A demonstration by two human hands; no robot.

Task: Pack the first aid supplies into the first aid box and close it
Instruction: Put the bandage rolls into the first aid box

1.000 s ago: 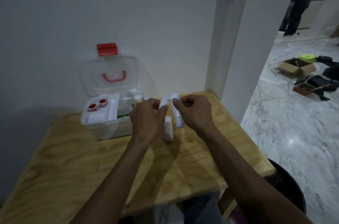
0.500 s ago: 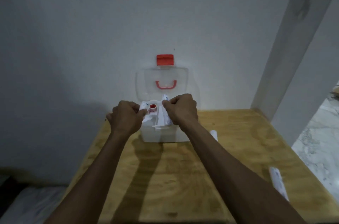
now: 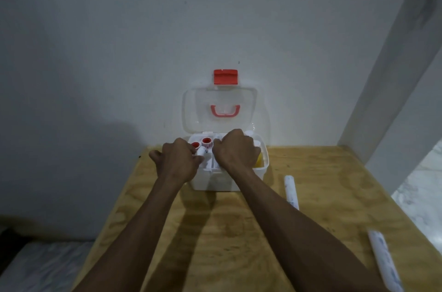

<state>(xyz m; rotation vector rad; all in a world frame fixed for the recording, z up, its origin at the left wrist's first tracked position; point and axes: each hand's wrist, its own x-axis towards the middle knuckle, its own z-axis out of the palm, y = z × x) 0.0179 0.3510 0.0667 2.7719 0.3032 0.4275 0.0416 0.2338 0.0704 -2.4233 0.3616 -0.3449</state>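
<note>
Box [image 3: 229,179] of white plastic stands at the far edge of the wooden table [image 3: 239,232], against the wall, its clear lid [image 3: 220,109] upright with a red handle [image 3: 225,110] and a red latch [image 3: 225,77] at the top. Inside, 2 red-centred tape rolls [image 3: 207,142] sit in the left part of the upper tray; something yellow [image 3: 259,162] shows at the right side. Left hand [image 3: 178,160] rests over the box's near-left corner, fingers curled together around a small white packet [image 3: 201,152]. Right hand [image 3: 235,150] is over the middle of the box, fingers closed in a fist; what they grip cannot be told. 1 white wrapped roll [image 3: 291,192] lies on the table just right of the box. Another white roll [image 3: 385,260] lies well apart at the near-right edge.
</note>
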